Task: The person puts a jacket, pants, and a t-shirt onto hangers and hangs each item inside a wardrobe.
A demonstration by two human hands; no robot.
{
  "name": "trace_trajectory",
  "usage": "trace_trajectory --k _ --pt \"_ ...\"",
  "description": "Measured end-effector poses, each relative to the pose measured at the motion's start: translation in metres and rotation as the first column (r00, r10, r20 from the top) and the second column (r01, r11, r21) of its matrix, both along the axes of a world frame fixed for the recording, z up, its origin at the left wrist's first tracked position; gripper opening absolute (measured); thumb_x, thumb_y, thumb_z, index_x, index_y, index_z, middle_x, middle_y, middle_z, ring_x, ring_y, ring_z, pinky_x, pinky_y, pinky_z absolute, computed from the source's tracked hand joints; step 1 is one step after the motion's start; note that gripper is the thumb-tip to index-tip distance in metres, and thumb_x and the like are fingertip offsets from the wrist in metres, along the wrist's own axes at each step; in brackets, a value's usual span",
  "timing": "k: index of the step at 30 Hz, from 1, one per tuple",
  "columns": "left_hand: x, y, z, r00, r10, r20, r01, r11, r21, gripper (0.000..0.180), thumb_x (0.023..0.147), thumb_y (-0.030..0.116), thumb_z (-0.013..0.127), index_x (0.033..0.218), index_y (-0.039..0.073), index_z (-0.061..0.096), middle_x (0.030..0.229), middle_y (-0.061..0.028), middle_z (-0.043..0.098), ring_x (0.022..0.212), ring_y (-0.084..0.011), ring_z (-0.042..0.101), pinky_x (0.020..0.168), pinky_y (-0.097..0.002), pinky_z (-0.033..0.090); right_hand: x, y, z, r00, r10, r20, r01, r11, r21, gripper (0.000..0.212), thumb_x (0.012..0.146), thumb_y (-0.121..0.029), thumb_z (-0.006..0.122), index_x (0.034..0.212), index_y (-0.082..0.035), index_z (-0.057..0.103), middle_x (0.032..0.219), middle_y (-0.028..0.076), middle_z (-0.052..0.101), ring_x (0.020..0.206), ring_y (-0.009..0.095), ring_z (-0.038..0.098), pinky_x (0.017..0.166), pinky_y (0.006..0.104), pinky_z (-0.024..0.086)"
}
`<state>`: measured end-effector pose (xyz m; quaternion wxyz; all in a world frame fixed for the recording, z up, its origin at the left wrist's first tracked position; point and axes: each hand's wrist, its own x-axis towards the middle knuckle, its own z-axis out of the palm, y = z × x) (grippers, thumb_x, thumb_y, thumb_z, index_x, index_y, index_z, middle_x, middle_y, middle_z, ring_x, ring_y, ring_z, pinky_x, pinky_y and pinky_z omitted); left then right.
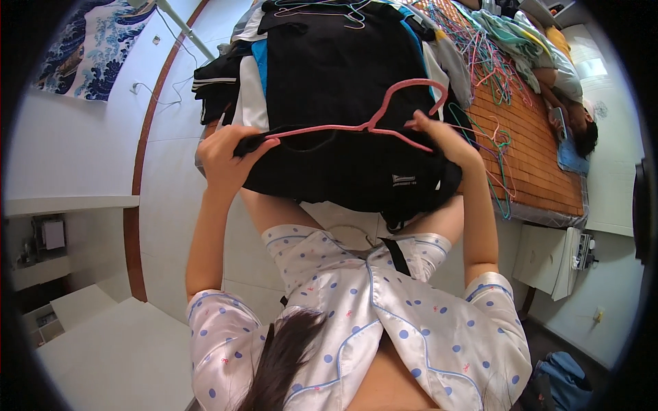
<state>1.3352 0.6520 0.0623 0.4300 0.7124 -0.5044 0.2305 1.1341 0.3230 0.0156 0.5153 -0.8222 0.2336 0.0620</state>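
Note:
A black shirt (343,175) with a small pale print is spread over my lap. Across its upper part lies a pink clothes hanger (329,128), its hook curving up to the right. The fingers and thumb of my left hand (229,154) are closed on the shirt's edge and the hanger's left end. Beyond the hanger's right arm, my right hand (449,140) is closed at the shirt's edge, its thumb near the hook; some of its fingers are hidden. The hanger's right tip rests on top of the black cloth.
Black, white and blue garments (336,61) are piled ahead, with thin hangers (319,10) on top. Many tangled hangers (490,61) cover part of the brown bed mat (531,144). A person (582,130) lies at the right, holding a phone. A white cabinet (545,260) stands below.

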Motion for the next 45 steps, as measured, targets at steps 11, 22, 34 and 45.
trace_trajectory --k 11,22,34,45 --pt "-0.007 0.013 0.004 0.989 0.145 -0.002 -0.145 0.989 0.011 0.022 0.066 0.011 0.078 0.081 0.006 0.063 0.073 -0.0062 0.063 0.063 -0.0161 0.060 0.059 -0.0226 0.046 -0.033 0.027 0.060 0.920 0.252 0.301 -0.262 0.965 -0.006 0.024 0.090 -0.019 0.054 0.080 0.002 0.058 0.067 -0.002 0.047 0.065 0.005 0.043 0.059 0.0223 0.036" --pt "-0.046 0.003 0.036 0.983 0.178 -0.054 -0.186 0.945 -0.270 0.022 0.063 0.008 0.080 0.080 0.005 0.065 0.072 -0.0036 0.062 0.060 -0.0124 0.058 0.053 -0.0205 0.044 -0.055 0.084 0.118 0.685 -0.014 0.729 0.478 0.764 -0.435 0.017 0.087 -0.016 0.055 0.087 -0.001 0.064 0.079 0.006 0.061 0.074 0.016 0.054 0.067 0.0265 0.041" --pt "-0.028 -0.042 0.076 0.995 0.096 -0.007 -0.093 0.940 -0.330 0.024 0.059 0.005 0.081 0.079 0.004 0.067 0.075 -0.0049 0.063 0.064 -0.0138 0.060 0.057 -0.0206 0.047 -0.070 0.068 0.159 0.639 0.074 0.766 0.535 0.672 -0.511 0.013 0.075 0.003 0.062 0.086 -0.002 0.066 0.081 0.008 0.064 0.074 0.019 0.056 0.067 0.0264 0.045" --pt "-0.037 -0.118 0.201 0.997 -0.056 -0.054 0.032 0.926 -0.376 0.028 0.057 0.006 0.082 0.078 0.005 0.065 0.075 -0.0070 0.064 0.066 -0.0173 0.061 0.060 -0.0241 0.048 -0.121 0.056 0.306 0.658 -0.081 0.748 0.669 0.518 -0.533 0.015 0.073 0.004 0.064 0.087 0.000 0.065 0.078 0.009 0.064 0.073 0.020 0.056 0.067 0.0270 0.044"
